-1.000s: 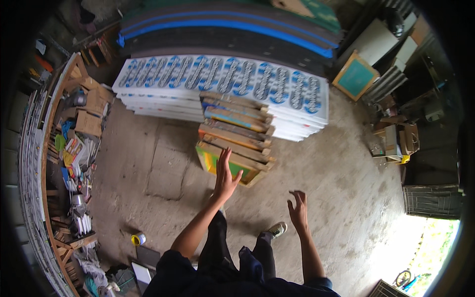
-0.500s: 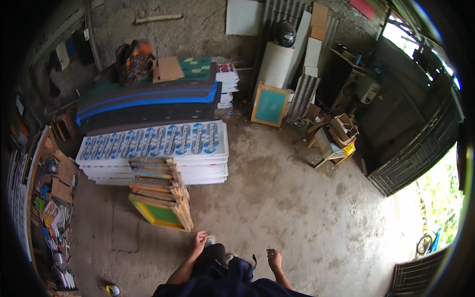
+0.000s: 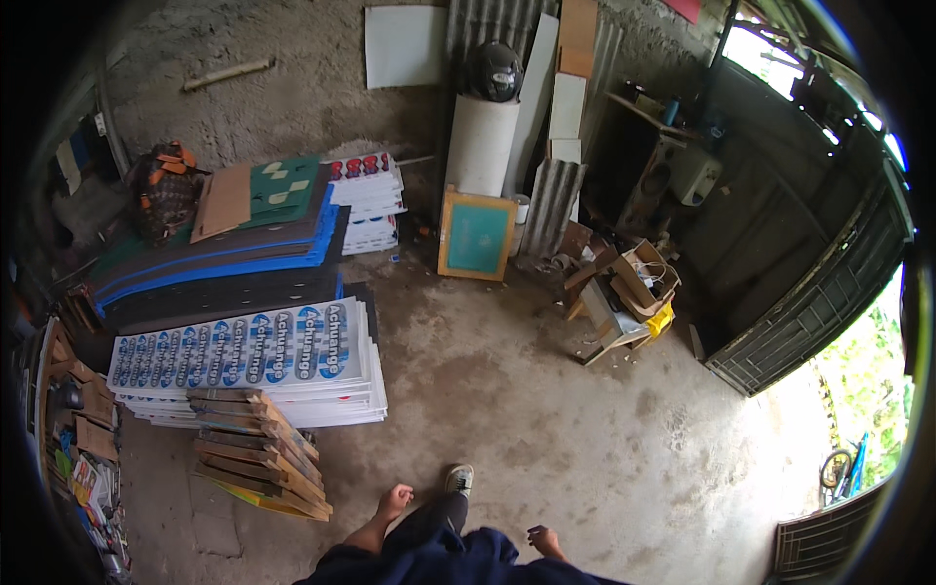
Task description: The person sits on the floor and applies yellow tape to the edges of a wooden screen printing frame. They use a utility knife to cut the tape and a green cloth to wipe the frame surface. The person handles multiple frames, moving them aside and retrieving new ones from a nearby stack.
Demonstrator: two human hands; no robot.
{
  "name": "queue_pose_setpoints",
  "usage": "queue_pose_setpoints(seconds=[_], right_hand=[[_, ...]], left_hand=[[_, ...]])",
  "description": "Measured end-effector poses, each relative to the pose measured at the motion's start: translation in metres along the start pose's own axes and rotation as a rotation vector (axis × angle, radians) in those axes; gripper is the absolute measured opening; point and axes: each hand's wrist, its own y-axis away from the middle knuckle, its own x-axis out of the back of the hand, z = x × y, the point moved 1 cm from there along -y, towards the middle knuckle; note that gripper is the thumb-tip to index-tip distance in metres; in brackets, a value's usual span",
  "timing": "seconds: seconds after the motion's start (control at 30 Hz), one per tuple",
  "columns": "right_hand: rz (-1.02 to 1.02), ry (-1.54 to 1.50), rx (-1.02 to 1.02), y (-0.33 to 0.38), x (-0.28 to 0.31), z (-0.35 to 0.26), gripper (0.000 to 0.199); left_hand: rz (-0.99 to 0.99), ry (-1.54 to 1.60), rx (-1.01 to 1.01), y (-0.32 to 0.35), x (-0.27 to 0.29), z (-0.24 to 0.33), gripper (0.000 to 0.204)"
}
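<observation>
My left hand (image 3: 396,502) hangs over the floor by my left leg, fingers loosely curled in, with nothing visible in it. To its left stands a row of wooden-framed screens (image 3: 261,450), leaning together beside the printed sheets; the hand does not touch them. On the other side of my body my right hand (image 3: 544,539) is low near my waist, fingers closed. A small dark patch shows at its fingertips, and I cannot make out what it is. My shoe (image 3: 459,479) is stepping forward on the concrete.
Stacked printed white sheets (image 3: 244,356) and dark blue-edged sheets (image 3: 224,270) lie on the left. A green screen frame (image 3: 477,236) leans against a white cylinder (image 3: 485,146) topped by a black helmet (image 3: 494,71). A small table (image 3: 616,327) with boxes stands right; a metal door (image 3: 814,297) is open.
I have moved forward and turned rightward, so the screens and sheet stacks have shifted left and the framed screens lower in view. One foot has swung ahead. Both hands stay low at my sides.
</observation>
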Motion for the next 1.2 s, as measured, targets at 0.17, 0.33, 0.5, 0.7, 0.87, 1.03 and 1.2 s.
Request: queue_pose_setpoints(seconds=[0.17, 0.33, 0.5, 0.7, 0.87, 1.03, 1.2], right_hand=[[0.16, 0.022, 0.003, -0.082, 0.102, -0.017, 0.022], [0.159, 0.046, 0.166, -0.154, 0.123, -0.118, 0.022], [0.088, 0.361, 0.57, -0.252, 0.151, -0.201, 0.017], [0.013, 0.345, 0.404, -0.406, 0.204, -0.307, 0.02], [-0.162, 0.529, 0.704, -0.514, 0.242, -0.414, 0.02], [-0.156, 0.843, 0.728, -0.657, 0.287, -0.575, 0.025], [-0.144, 0.514, 0.946, -0.71, 0.239, -0.789, 0.03]], left_hand=[[0.064, -0.127, -0.06, -0.09, -0.042, 0.066, 0.013], [0.076, -0.034, -0.028, -0.188, -0.043, 0.128, 0.012], [0.238, -0.093, -0.02, -0.266, -0.062, 0.155, 0.013], [0.341, -0.148, 0.222, -0.339, -0.061, 0.191, 0.021], [0.602, 0.254, 0.014, -0.466, -0.048, 0.255, 0.043], [0.628, 0.375, -0.092, -0.63, -0.037, 0.322, 0.027], [0.587, 0.385, -0.084, -0.795, 0.02, 0.295, 0.024]])
